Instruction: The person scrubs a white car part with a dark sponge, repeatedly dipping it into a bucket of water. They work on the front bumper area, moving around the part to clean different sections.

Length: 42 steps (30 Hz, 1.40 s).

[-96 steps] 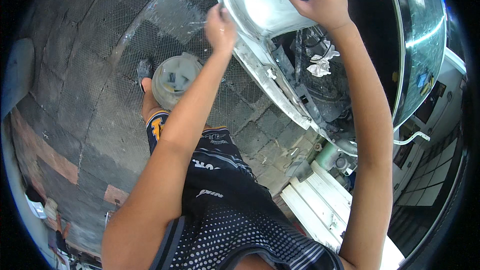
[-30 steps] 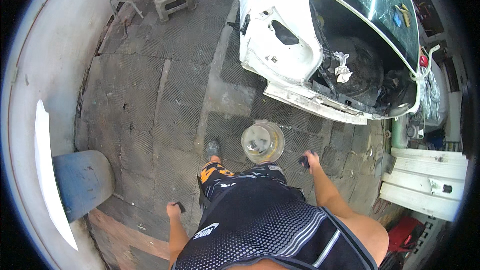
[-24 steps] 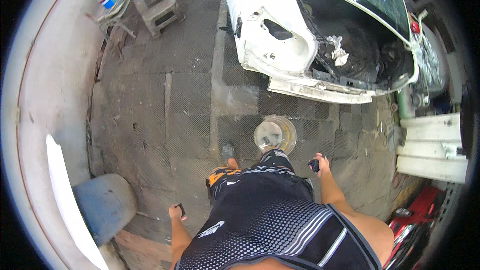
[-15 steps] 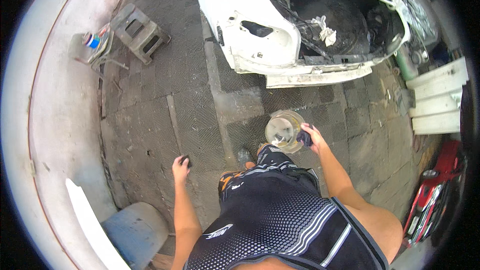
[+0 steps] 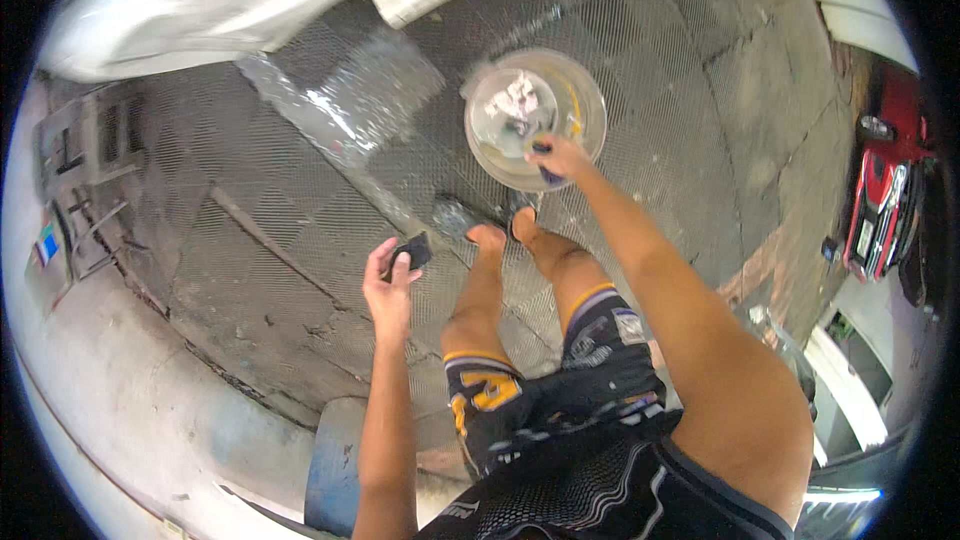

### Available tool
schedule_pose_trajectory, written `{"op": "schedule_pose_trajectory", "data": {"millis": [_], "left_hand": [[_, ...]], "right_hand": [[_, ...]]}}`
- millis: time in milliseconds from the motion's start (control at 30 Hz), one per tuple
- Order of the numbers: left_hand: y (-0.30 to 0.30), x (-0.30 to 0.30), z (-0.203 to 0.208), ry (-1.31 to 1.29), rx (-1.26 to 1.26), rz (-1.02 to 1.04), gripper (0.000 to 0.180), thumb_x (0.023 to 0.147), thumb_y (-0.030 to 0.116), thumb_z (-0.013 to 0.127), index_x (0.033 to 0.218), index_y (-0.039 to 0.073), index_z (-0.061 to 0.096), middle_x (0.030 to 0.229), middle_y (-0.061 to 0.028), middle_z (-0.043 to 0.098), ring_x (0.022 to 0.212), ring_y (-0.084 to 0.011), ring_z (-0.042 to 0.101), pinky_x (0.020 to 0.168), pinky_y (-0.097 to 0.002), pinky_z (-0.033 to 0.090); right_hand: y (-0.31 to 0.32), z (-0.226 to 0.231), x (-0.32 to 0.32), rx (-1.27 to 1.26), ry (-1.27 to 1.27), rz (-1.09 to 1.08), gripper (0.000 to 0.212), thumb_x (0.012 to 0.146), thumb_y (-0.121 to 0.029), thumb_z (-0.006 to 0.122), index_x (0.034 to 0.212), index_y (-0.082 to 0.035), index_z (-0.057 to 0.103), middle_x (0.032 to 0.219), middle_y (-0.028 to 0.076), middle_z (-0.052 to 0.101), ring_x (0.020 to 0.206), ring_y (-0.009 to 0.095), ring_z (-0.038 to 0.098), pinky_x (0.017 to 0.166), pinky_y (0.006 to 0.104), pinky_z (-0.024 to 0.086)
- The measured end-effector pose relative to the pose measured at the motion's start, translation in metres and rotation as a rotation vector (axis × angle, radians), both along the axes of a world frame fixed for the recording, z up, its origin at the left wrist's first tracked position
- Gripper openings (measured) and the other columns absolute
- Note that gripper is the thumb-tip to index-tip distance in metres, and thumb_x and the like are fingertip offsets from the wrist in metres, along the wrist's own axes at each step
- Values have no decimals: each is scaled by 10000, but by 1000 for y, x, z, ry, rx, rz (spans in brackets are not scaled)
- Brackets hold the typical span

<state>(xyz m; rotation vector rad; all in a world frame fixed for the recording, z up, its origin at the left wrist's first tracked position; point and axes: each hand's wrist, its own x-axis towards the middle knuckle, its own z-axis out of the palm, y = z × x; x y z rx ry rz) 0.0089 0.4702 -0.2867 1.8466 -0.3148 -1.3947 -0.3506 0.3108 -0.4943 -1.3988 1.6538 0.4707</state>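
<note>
My left hand (image 5: 388,285) is closed around a small flat black piece (image 5: 414,251), held between thumb and fingers to the left of my legs. Its exact kind does not show. My right hand (image 5: 567,157) reaches over the near rim of a clear round bucket (image 5: 597,127) and grips a dark cloth (image 5: 550,177), mostly covered by the fingers and slightly blurred. Inside the bucket, pale crumpled bits (image 5: 517,98) show, along with something yellow along the wall. The bucket stands on the floor just beyond my feet.
A white car body (image 5: 240,0) spans the upper left. Grey plastic stools (image 5: 100,135) stand by the left wall, with a blue-grey chair (image 5: 335,460) near my left arm. A red vehicle part (image 5: 880,200) lies at far right. The floor has dark ribbed tiles and a shiny patch (image 5: 370,100).
My view has swung down and turned toward the bucket. My right hand has moved from beside the bucket to over its near rim with the cloth. My left hand still holds the black piece.
</note>
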Motion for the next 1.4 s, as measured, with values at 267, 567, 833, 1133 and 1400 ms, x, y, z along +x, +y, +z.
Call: {"op": "schedule_pose_trajectory", "data": {"millis": [267,567,833,1133,1400], "left_hand": [[10,-46,-121,41,160,40,307,1033,132,646,1254,-79,618,1168,-143,678,993,-216,710,824,-350,636],[-28,-76,-94,186,162,277,314,1030,67,615,1320,-45,571,1260,-133,622,1082,-210,670,883,-368,628],[-77,-101,51,186,98,169,169,1010,114,673,1100,-28,695,1124,-78,683,1025,-150,661,973,-300,510],[-126,-61,178,20,-199,-136,180,971,126,704,1101,3,727,1347,-76,605,1247,-210,578,1075,-330,424],[-100,62,245,561,-416,401,661,1086,607,342,1406,65,540,1365,-122,623,1264,-270,589,1070,-473,449]], "right_hand": [[-52,-224,47,-726,23,190,514,987,-317,655,1421,-114,469,1448,204,457,1294,434,526,1050,523,476],[-51,-180,50,-379,-198,-147,443,910,-194,670,1342,-117,609,1413,147,564,1207,308,602,1056,425,459],[-20,120,17,22,-874,-679,643,979,-402,632,1506,-60,495,1473,99,521,1386,236,470,1171,369,357],[-2,363,134,23,-1211,-475,569,931,-373,784,1367,-58,599,1285,36,634,1170,142,580,1029,333,469],[6,425,302,-71,-1166,-647,380,1007,-370,701,1205,-46,707,1131,-6,691,983,90,618,859,281,499]]}}
